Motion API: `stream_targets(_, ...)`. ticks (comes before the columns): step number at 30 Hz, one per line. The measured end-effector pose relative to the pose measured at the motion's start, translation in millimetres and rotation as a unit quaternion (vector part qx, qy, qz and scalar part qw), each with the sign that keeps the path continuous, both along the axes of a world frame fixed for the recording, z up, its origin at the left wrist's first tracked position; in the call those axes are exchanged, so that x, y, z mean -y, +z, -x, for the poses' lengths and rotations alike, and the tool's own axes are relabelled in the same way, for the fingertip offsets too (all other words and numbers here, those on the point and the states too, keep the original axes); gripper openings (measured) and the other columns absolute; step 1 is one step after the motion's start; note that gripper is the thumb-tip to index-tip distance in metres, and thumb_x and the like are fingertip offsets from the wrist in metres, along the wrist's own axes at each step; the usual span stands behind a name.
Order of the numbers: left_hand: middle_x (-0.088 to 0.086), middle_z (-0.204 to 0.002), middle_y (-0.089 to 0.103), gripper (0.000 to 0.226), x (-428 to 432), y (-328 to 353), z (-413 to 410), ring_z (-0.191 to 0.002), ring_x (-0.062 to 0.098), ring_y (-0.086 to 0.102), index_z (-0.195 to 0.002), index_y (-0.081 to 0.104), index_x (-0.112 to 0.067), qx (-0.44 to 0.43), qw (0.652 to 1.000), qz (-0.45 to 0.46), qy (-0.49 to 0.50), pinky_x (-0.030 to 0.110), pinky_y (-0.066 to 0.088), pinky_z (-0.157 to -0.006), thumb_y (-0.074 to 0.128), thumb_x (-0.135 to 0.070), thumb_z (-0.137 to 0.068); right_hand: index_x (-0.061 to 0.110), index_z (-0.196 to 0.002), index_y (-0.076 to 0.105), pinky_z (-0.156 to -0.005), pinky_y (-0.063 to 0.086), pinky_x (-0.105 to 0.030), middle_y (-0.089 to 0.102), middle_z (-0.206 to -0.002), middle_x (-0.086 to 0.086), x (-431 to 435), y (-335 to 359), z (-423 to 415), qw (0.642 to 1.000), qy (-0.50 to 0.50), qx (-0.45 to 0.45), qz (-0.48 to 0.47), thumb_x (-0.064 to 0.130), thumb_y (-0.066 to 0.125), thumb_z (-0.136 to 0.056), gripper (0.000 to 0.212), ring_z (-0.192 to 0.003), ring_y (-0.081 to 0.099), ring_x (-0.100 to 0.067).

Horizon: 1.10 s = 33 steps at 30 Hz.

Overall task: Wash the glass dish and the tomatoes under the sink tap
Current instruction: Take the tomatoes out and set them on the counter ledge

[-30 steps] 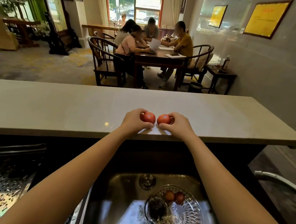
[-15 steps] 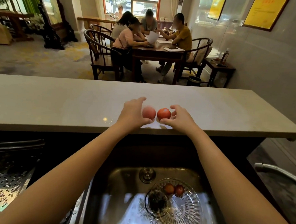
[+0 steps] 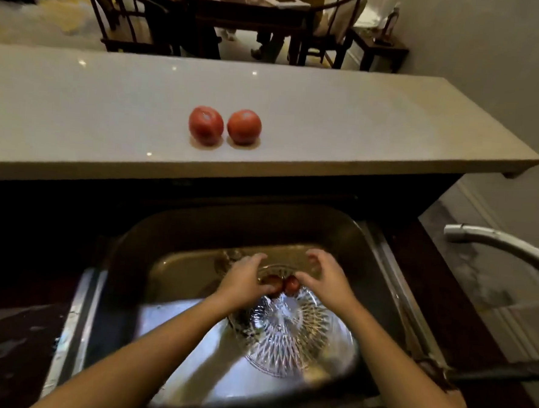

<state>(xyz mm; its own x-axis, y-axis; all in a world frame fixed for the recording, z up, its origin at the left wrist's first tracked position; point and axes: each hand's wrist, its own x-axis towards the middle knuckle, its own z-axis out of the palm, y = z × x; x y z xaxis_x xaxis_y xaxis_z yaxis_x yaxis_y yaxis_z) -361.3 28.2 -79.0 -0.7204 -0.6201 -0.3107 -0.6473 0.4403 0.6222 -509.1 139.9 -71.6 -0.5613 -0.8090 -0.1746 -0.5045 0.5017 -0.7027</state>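
Two red tomatoes lie side by side on the pale counter (image 3: pixel 78 113), the left tomato (image 3: pixel 206 129) and the right tomato (image 3: pixel 244 126), with no hand near them. Below, a cut-glass dish (image 3: pixel 285 337) rests in the steel sink (image 3: pixel 229 214). At the dish's far rim sit two smaller tomatoes (image 3: pixel 274 283), touching each other. My left hand (image 3: pixel 243 281) and my right hand (image 3: pixel 328 280) are down in the sink on either side of them. Fingers are spread and thumbs rest against the fruit, without a closed grip. My left wrist hides part of the dish.
The tap spout (image 3: pixel 496 243) reaches in from the right, off to the side of the sink, with no water running. The drain (image 3: pixel 227 259) lies just beyond my left fingers. Behind the counter stand a dark table and chairs (image 3: pixel 131 15) with seated people.
Both hands let go of the two tomatoes on the counter and dropped into the sink to the two in the dish. The camera tilted down.
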Motion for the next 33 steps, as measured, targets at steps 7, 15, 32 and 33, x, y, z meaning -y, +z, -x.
stream_targets(7, 0.015, -0.129, 0.055, 0.074, 4, -95, 30, -0.12, 0.03, 0.05, -0.135, 0.041, -0.012, 0.054, 0.998, -0.03, 0.018, 0.033, 0.039, -0.099, 0.075, -0.026, -0.071, 0.011, -0.137, 0.038, -0.102, 0.034, -0.031, 0.042, -0.136, -0.014, -1, -102, 27, 0.986, 0.031, -0.034, -0.161, 0.031, 0.071, -0.079, 0.07, -0.126, 0.04, -0.028)
stream_targets(15, 0.009, -0.133, 0.053, 0.069, 5, -135, 42, -0.119, 0.026, 0.051, -0.136, 0.042, -0.016, 0.017, 0.999, -0.028, 0.015, 0.032, 0.04, -0.099, 0.073, -0.019, -0.074, 0.011, -0.126, 0.049, -0.103, 0.039, -0.037, 0.045, -0.128, -0.013, 22, -143, 30, 0.987, 0.034, -0.03, -0.154, 0.024, 0.071, -0.076, 0.056, -0.117, 0.048, -0.028)
stream_targets(32, 0.004, -0.121, 0.054, 0.063, -3, 1, 2, -0.113, 0.019, 0.051, -0.124, 0.055, -0.021, -0.102, 0.993, 0.013, 0.057, 0.025, 0.038, -0.097, 0.081, -0.023, -0.066, 0.013, -0.118, 0.055, -0.074, 0.035, -0.003, 0.045, -0.108, 0.004, 1, 3, -17, 0.998, -0.01, -0.022, 0.055, 0.01, 0.077, -0.071, 0.052, -0.1, 0.049, -0.011)
stream_targets(33, 0.002, -0.12, 0.055, 0.062, -4, 22, -3, -0.112, 0.018, 0.052, -0.123, 0.055, -0.022, -0.108, 0.992, 0.023, 0.054, 0.025, 0.039, -0.096, 0.08, -0.025, -0.067, 0.013, -0.118, 0.055, -0.073, 0.037, 0.0, 0.045, -0.109, 0.004, -2, 24, -23, 0.997, -0.012, -0.025, 0.073, 0.01, 0.076, -0.072, 0.051, -0.099, 0.049, -0.011)
